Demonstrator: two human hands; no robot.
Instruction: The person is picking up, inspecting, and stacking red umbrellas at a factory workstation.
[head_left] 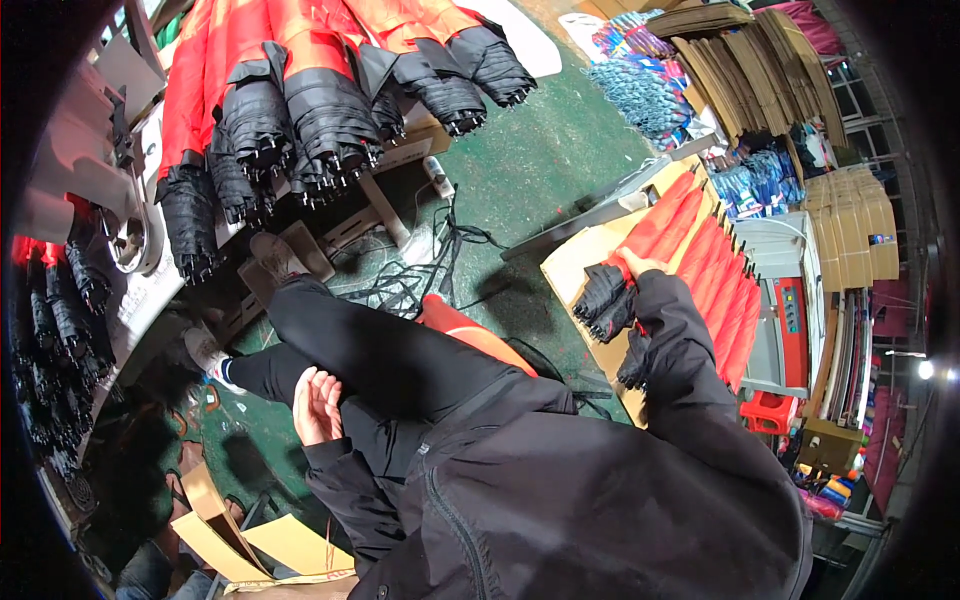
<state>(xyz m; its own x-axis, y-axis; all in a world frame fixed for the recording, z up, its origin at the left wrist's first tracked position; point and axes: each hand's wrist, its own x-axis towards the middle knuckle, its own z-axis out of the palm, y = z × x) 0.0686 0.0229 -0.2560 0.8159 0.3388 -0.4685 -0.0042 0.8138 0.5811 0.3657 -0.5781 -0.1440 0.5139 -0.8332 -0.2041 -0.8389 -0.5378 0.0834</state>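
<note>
On the right, my right hand (pixel 640 264) is closed around the red part of a folded umbrella (pixel 655 232) in a row of them. Its black gathered end (pixel 600 290) hangs past the cardboard edge. More folded red umbrellas (pixel 722 318) lie side by side beyond my forearm. My left hand (pixel 318 405) is beside my thigh with its palm up, holding nothing, fingers loosely bent and apart. Ahead on the left, folded red umbrellas with black ends (pixel 330 115) hang over the edge of a white sewing-machine table (pixel 150 250).
Black straps or cords (pixel 440 260) lie tangled on the green floor (pixel 520 165). Flattened cardboard (pixel 770 85) is stacked at the far right, above a grey-and-red machine (pixel 790 305). An open carton (pixel 215 520) stands at lower left near another person's feet.
</note>
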